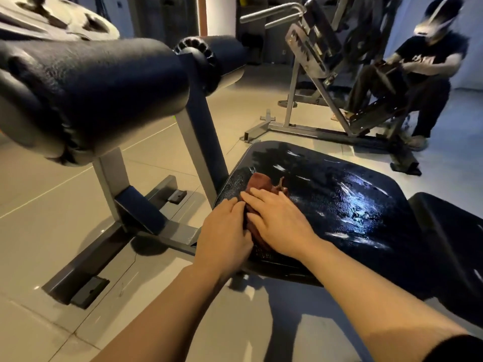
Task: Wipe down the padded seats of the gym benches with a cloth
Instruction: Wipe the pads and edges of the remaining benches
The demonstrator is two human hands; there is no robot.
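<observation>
Head view shows 2 bare hands on a dark red cloth point(264, 185) at the near-left corner of a black padded seat point(339, 194). The right hand point(281, 223) lies flat on the cloth with fingers straight, pressing it down. The left hand point(224, 231) sits at the seat's edge with fingers curled onto the bunched side of the cloth, seemingly pinching it. The seat shines with wet streaks across its middle and far side. A foam roller pad point(104, 84) on a grey frame point(203, 131) stands just beside the seat. Another person point(418, 82) sits at a machine well apart. The wiping of this seat looks underway; the next move likely calls for firm, flat pressure while sweeping the cloth across the streaked surface.
</observation>
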